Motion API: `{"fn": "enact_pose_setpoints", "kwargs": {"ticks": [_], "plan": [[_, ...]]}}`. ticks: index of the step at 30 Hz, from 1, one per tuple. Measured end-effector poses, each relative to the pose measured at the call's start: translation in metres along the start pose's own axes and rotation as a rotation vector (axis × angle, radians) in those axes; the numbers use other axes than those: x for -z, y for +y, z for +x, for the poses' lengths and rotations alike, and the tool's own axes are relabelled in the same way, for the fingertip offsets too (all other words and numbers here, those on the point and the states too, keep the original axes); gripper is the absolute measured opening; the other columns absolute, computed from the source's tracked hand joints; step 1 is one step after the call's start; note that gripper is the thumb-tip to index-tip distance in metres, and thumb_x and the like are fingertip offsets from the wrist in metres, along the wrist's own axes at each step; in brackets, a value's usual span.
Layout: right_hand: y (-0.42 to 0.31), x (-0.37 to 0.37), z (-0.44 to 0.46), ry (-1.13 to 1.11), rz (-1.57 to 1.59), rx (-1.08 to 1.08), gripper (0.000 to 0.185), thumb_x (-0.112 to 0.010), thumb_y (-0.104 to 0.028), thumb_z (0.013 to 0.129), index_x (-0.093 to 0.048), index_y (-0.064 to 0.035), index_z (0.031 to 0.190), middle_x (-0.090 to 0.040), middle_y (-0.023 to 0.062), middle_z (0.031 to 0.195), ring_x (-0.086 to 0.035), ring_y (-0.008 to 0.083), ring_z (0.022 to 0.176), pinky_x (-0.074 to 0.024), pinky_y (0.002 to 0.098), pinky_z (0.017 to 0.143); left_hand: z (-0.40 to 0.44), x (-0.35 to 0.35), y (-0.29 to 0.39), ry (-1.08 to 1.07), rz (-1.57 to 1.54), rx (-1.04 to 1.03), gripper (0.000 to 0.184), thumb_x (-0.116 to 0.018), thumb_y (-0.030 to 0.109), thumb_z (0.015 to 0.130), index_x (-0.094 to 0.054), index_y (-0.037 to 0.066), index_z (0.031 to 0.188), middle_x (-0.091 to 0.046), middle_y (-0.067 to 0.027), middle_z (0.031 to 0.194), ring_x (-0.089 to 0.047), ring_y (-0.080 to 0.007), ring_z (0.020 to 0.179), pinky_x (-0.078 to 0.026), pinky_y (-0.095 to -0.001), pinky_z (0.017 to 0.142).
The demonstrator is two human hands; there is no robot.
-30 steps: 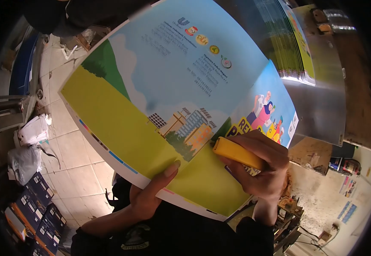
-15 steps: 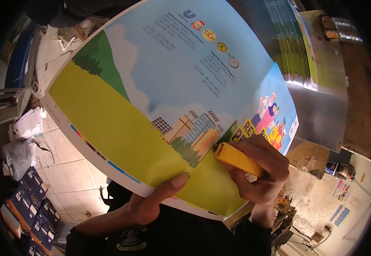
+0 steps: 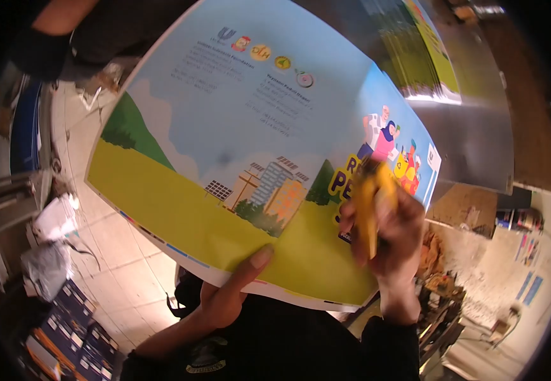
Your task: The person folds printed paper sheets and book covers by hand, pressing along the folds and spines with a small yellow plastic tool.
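A large printed cover sheet (image 3: 180, 159), blue sky above green fields, spreads open and tilted in front of my body. My left hand (image 3: 228, 301) grips its lower edge, thumb lying on the printed side and fingers hidden beneath. My right hand (image 3: 399, 247) is wrapped round a yellow stapler (image 3: 368, 216), smeared by motion, over the right-hand panel with the cartoon people. The stapler is in front of the yellow lettering; whether it touches the paper I cannot tell.
A stack of similar printed sheets (image 3: 431, 57) lies on a metal surface (image 3: 481, 127) at upper right. Another person's arm (image 3: 63, 16) shows at upper left. Dark blue boxes (image 3: 66, 324) and a plastic bag (image 3: 47, 270) are on the tiled floor at left.
The stapler has come away from the fold between the panels and turned more upright, moving right and up with my right hand. The sheet has shifted slightly; my left hand keeps its grip.
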State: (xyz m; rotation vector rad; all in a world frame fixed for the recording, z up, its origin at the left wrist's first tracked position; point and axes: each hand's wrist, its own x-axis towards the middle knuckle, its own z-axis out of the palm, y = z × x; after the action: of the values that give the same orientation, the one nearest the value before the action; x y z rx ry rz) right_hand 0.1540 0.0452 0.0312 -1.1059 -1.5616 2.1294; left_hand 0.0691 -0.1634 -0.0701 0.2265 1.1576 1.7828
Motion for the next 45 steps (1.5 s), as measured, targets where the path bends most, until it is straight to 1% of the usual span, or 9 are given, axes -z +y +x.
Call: {"fn": "enact_pose_setpoints", "kwargs": {"ticks": [4, 10, 14, 18, 20, 23, 26, 39, 45], "plan": [[-0.003, 0.009, 0.016, 0.107, 0.001, 0.36, 0.044, -0.06, -0.028, 0.105, -0.055, 0.0045, 0.134, -0.071, 0.0184, 0.1, -0.072, 0.0221, 0.08, -0.0567, 0.0271, 0.053, 0.009, -0.008, 0.006, 0.064, -0.122, -0.018, 0.031, -0.061, 0.007, 0.101, -0.06, -0.002, 0.13, -0.065, -0.0084, 0.121, -0.063, -0.0172, 0.109, -0.051, -0.0305, 0.093], [-0.001, 0.037, 0.038, -0.031, -0.406, 0.527, 0.043, -0.072, -0.008, 0.096, -0.056, 0.0073, 0.133, -0.071, 0.0125, 0.105, -0.066, 0.0129, 0.085, -0.0532, 0.0248, 0.074, 0.004, -0.002, 0.008, 0.01, 0.162, 0.166, 0.039, -0.061, 0.006, 0.1, -0.052, -0.001, 0.138, -0.061, -0.0108, 0.129, -0.059, -0.0181, 0.119, -0.048, -0.0337, 0.101], [0.012, 0.052, 0.06, -0.075, -0.379, 0.553, 0.05, -0.079, -0.003, 0.089, -0.058, 0.0072, 0.133, -0.07, 0.0085, 0.094, -0.06, 0.0071, 0.068, -0.0505, 0.0215, 0.064, 0.012, 0.028, 0.001, 0.372, -0.235, -0.095, 0.055, -0.039, 0.035, 0.111, -0.033, 0.003, 0.155, -0.043, -0.0178, 0.153, -0.044, -0.0332, 0.142, -0.036, -0.0488, 0.117], [0.02, 0.056, 0.066, -0.115, -0.261, 0.69, 0.049, -0.08, 0.001, 0.087, -0.06, 0.0046, 0.132, -0.072, 0.0095, 0.095, -0.063, 0.0079, 0.067, -0.0524, 0.0209, 0.066, 0.029, 0.063, 0.045, 0.91, 1.045, -0.787, 0.037, -0.056, 0.019, 0.103, -0.047, -0.001, 0.134, -0.054, -0.0157, 0.132, -0.053, -0.0267, 0.126, -0.039, -0.0423, 0.111], [0.02, 0.058, 0.066, -0.164, -0.29, 0.686, 0.048, -0.08, 0.0, 0.087, -0.061, 0.0039, 0.132, -0.072, 0.0085, 0.097, -0.065, 0.0084, 0.073, -0.0533, 0.0218, 0.069, 0.037, 0.048, 0.081, 0.44, 0.923, -0.887, 0.046, -0.074, -0.008, 0.084, -0.051, -0.001, 0.123, -0.062, -0.0169, 0.122, -0.061, -0.0301, 0.116, -0.047, -0.0417, 0.104], [0.018, 0.059, 0.066, -0.144, -0.386, 0.712, 0.047, -0.08, 0.0, 0.088, -0.062, 0.0033, 0.131, -0.071, 0.0072, 0.101, -0.065, 0.0089, 0.083, -0.0535, 0.023, 0.074, 0.062, 0.003, 0.117, -0.276, 1.398, -0.746, 0.061, -0.084, -0.002, 0.078, -0.052, 0.002, 0.13, -0.073, -0.0171, 0.114, -0.071, -0.0318, 0.105, -0.055, -0.0411, 0.094], [0.017, 0.059, 0.062, -0.141, -0.343, 0.625, 0.046, -0.081, -0.001, 0.088, -0.062, 0.0037, 0.13, -0.07, 0.0064, 0.104, -0.064, 0.0087, 0.089, -0.0525, 0.0233, 0.079, 0.091, -0.023, 0.109, -0.475, 1.347, -0.693, 0.06, -0.082, -0.004, 0.081, -0.05, 0.002, 0.132, -0.077, -0.0133, 0.104, -0.073, -0.0235, 0.107, -0.057, -0.0335, 0.091], [0.019, 0.058, 0.065, -0.105, -0.383, 0.69, 0.039, -0.081, -0.001, 0.086, -0.065, 0.0046, 0.121, -0.071, 0.008, 0.101, -0.064, 0.0105, 0.086, -0.0535, 0.0264, 0.077, 0.104, -0.043, 0.1, -0.528, 1.2, -0.501, 0.049, -0.068, -0.016, 0.084, -0.049, 0.0, 0.126, -0.074, -0.0151, 0.104, -0.074, -0.0281, 0.094, -0.058, -0.0355, 0.083], [0.019, 0.06, 0.064, -0.092, -0.374, 0.716, 0.039, -0.08, 0.001, 0.086, -0.065, 0.0054, 0.121, -0.071, 0.0084, 0.1, -0.064, 0.0099, 0.086, -0.0537, 0.0259, 0.077, 0.1, -0.026, 0.084, -0.664, 1.35, -0.918, 0.039, -0.073, -0.015, 0.073, -0.041, 0.006, 0.08, -0.073, -0.0146, 0.105, -0.068, -0.0357, 0.093, -0.057, -0.0425, 0.08]]}}
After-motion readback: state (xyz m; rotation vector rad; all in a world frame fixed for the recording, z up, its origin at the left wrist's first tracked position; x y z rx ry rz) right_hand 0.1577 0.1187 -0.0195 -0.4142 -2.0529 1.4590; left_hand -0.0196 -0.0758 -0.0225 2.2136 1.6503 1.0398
